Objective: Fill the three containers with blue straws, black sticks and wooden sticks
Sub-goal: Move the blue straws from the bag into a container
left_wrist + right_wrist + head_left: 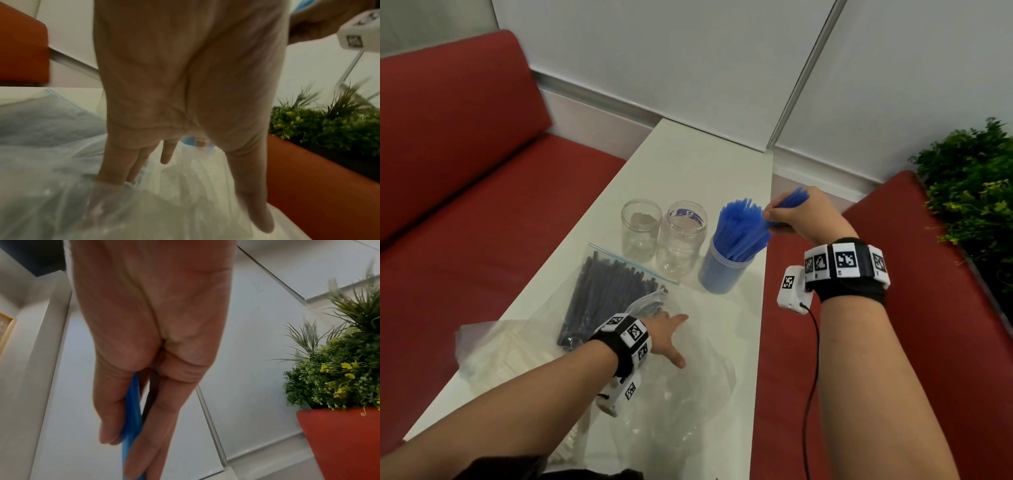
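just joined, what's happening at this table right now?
A person is sorting supplies into three jars on a white table. The right hand grips a bunch of blue straws over the right jar, which is already packed with them. The left hand rests with spread fingers on a crumpled clear plastic bag. The bag of black sticks lies beside it, and the other two jars are empty.
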